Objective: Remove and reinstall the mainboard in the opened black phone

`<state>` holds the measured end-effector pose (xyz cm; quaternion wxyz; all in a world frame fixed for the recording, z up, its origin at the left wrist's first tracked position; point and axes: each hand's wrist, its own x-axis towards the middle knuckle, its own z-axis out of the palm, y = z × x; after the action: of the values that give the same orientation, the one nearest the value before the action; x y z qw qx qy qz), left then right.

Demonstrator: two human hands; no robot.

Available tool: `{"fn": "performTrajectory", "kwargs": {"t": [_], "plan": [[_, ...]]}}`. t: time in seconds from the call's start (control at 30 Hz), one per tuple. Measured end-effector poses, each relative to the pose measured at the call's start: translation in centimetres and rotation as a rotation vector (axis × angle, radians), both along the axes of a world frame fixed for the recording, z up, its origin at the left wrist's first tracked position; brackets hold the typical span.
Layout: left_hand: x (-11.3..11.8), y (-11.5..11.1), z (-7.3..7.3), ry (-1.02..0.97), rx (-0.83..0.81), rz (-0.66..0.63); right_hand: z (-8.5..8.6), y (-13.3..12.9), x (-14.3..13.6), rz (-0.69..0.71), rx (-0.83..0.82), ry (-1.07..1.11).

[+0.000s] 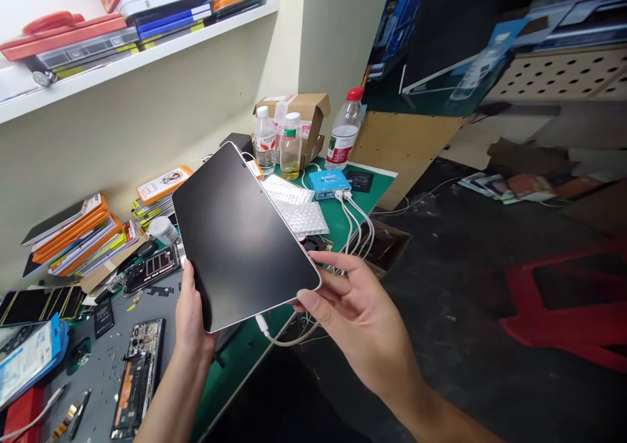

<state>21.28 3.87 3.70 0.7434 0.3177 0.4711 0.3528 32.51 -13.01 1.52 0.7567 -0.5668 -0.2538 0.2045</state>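
A large tablet (245, 240) with a dark, blank screen and thin silver edge is held up, tilted, above the bench. My left hand (193, 315) grips its lower left edge, with most of the fingers hidden behind it. At the lower right corner, my right hand (360, 309) pinches the tablet, thumb at the bottom edge and fingers along the side. A white cable plug (263, 324) hangs by the tablet's lower edge; whether it is plugged in I cannot tell.
On the grey mat (105, 358) lies an opened phone (140, 377) among small parts. Bottles, a cardboard box (313, 113) and a blue charging hub (329, 183) stand behind on the green bench (375, 198). A red stool (543, 299) is at right.
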Motion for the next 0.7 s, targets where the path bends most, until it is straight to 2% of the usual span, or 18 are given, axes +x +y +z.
{"fn": "performTrajectory", "kwargs": {"t": [0.2,0.4,0.7], "plan": [[0.1,0.2,-0.2,-0.039,0.044,-0.016,0.2,-0.7,-1.0,-0.063,0.005,-0.104],[-0.1,0.1,-0.3,-0.038,0.063,-0.011,-0.3,-1.2,-1.6,-0.099,0.057,-0.217],[-0.7,0.5,-0.6,0.002,0.089,0.027,-1.2,-1.5,-2.1,-0.112,-0.022,-0.254]]}}
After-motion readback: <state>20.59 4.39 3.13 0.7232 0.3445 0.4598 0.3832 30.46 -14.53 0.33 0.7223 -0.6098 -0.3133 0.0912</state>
